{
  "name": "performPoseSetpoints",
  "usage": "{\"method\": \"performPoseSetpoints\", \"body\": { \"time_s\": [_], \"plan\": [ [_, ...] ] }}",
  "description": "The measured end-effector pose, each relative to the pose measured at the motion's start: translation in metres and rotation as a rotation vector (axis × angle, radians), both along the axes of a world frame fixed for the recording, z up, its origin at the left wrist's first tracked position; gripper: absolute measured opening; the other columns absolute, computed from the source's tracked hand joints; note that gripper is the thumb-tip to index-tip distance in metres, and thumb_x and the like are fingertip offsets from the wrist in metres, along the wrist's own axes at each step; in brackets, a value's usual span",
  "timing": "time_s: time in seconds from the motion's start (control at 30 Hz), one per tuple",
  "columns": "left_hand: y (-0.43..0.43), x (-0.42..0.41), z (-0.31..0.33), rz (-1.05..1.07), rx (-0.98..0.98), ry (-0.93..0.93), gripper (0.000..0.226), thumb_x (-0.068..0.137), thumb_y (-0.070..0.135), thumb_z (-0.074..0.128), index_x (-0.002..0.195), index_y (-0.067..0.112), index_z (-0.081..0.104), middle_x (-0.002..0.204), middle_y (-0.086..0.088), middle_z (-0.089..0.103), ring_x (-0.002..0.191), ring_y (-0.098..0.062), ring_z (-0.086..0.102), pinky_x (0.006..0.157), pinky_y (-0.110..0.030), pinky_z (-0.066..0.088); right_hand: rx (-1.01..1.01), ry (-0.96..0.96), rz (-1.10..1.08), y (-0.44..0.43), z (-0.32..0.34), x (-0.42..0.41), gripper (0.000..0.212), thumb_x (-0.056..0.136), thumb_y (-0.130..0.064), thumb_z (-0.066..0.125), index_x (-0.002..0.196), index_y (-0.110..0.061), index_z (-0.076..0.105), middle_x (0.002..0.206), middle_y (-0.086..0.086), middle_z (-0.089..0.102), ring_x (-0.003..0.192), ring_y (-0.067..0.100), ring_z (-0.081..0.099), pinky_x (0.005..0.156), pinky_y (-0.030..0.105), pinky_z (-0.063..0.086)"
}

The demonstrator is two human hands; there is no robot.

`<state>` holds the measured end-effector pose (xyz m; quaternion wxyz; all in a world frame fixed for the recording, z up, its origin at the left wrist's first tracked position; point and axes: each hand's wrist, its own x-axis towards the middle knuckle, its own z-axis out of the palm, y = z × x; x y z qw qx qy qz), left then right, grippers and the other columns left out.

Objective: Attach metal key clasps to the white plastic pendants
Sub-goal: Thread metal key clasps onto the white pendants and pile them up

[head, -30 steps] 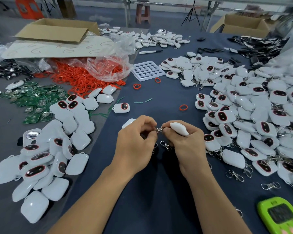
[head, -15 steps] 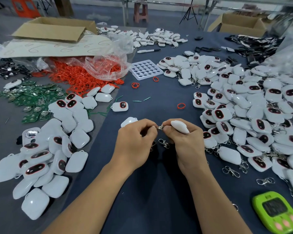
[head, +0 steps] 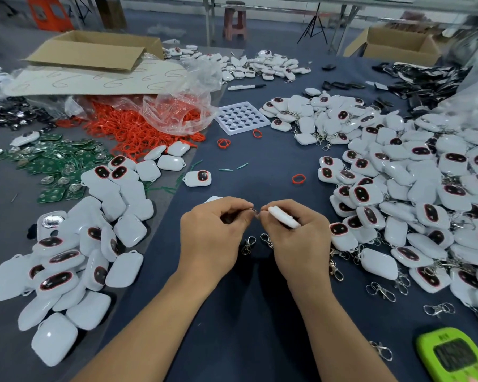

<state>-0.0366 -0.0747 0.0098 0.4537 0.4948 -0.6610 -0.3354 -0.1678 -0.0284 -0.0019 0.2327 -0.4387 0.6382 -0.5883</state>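
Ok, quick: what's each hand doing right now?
Left hand: fingers curled, pinching the metal key clasp.
Right hand: fingers curled around a white pendant.

White pendants with dark ovals rimmed in red fill the right; orange-red rings heap upper left beside green circuit boards; a lime-green timer sits lower right on navy cloth.
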Motion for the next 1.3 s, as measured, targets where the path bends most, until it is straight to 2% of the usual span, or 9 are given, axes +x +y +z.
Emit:
{"method": "performPoseSetpoints", "body": {
  "time_s": [0.13,0.3,0.47,0.57,0.7,0.83,0.97,1.17,1.3],
  "plan": [
    [0.001,-0.001,-0.004,-0.051,-0.038,-0.071,0.027,0.091,0.017,0.073,0.090,0.042,0.078,0.086,0.031,0.072,0.085,0.004,0.068,0.074,-0.005,0.046,0.023,0.127,-0.027,0.000,0.000,0.002,0.012,0.086,-0.017,0.082,0.085,-0.028,0.079,0.080,-0.012,0.074,0.081,0.015,0.070,0.075,0.043,0.057],
    [0.005,-0.001,-0.003,-0.080,-0.161,-0.176,0.036,0.095,0.021,0.067,0.115,0.050,0.062,0.094,0.034,0.067,0.089,0.006,0.064,0.076,-0.001,0.042,0.064,0.119,0.007,0.001,0.001,0.000,0.013,0.086,-0.015,0.080,0.081,-0.026,0.078,0.072,-0.010,0.072,0.071,0.015,0.067,0.069,0.042,0.056],
    [0.001,-0.001,-0.005,-0.073,-0.080,-0.050,0.028,0.089,0.012,0.077,0.094,0.040,0.079,0.088,0.018,0.074,0.089,0.003,0.069,0.078,-0.005,0.047,0.082,0.054,0.032,-0.001,0.004,0.003,0.008,0.079,-0.025,0.068,0.076,-0.026,0.075,0.067,-0.005,0.070,0.061,0.015,0.062,0.058,0.036,0.052],
    [-0.001,-0.002,-0.002,-0.093,-0.030,0.020,0.029,0.086,0.016,0.078,0.089,0.045,0.078,0.085,0.024,0.074,0.089,0.000,0.071,0.077,-0.010,0.051,0.055,0.019,0.030,-0.004,0.002,0.000,0.013,0.082,-0.016,0.070,0.076,-0.027,0.075,0.065,-0.005,0.068,0.058,0.013,0.059,0.054,0.030,0.048],
    [-0.002,-0.004,-0.001,-0.099,-0.050,-0.037,0.029,0.086,0.023,0.076,0.080,0.051,0.076,0.080,0.029,0.072,0.083,-0.007,0.069,0.072,-0.019,0.054,0.016,-0.110,0.033,-0.006,-0.001,-0.004,0.018,0.083,-0.009,0.069,0.076,-0.024,0.076,0.067,-0.002,0.069,0.061,0.014,0.059,0.056,0.031,0.050],
    [-0.002,-0.004,0.000,-0.125,-0.058,-0.049,0.022,0.082,0.024,0.074,0.084,0.046,0.076,0.077,0.028,0.071,0.078,-0.007,0.068,0.068,-0.018,0.053,0.012,-0.148,0.068,-0.006,-0.002,-0.006,0.014,0.081,-0.011,0.068,0.078,-0.021,0.077,0.073,0.002,0.072,0.071,0.027,0.067,0.068,0.051,0.058],
    [-0.003,-0.001,0.001,-0.148,0.001,-0.035,0.022,0.077,0.024,0.073,0.081,0.046,0.074,0.072,0.021,0.070,0.067,-0.005,0.066,0.060,-0.012,0.048,0.007,-0.139,0.097,-0.005,-0.003,-0.008,0.012,0.081,-0.011,0.069,0.078,-0.019,0.077,0.073,0.003,0.072,0.077,0.034,0.068,0.073,0.056,0.058],
    [-0.003,0.003,0.006,-0.194,0.049,-0.065,0.018,0.073,0.026,0.070,0.080,0.043,0.074,0.067,0.019,0.071,0.059,-0.001,0.063,0.057,-0.011,0.047,0.019,-0.130,0.157,-0.004,0.000,-0.009,0.014,0.079,-0.010,0.069,0.075,-0.020,0.077,0.072,0.003,0.071,0.072,0.021,0.066,0.071,0.051,0.057],
    [-0.005,0.008,0.008,-0.238,0.082,-0.134,0.021,0.072,0.024,0.070,0.080,0.042,0.075,0.065,0.016,0.071,0.062,-0.006,0.067,0.060,-0.025,0.056,0.047,-0.103,0.218,-0.001,0.003,-0.011,0.015,0.080,-0.006,0.069,0.072,-0.018,0.075,0.069,0.006,0.068,0.069,0.016,0.061,0.067,0.042,0.052]
  ]
}}
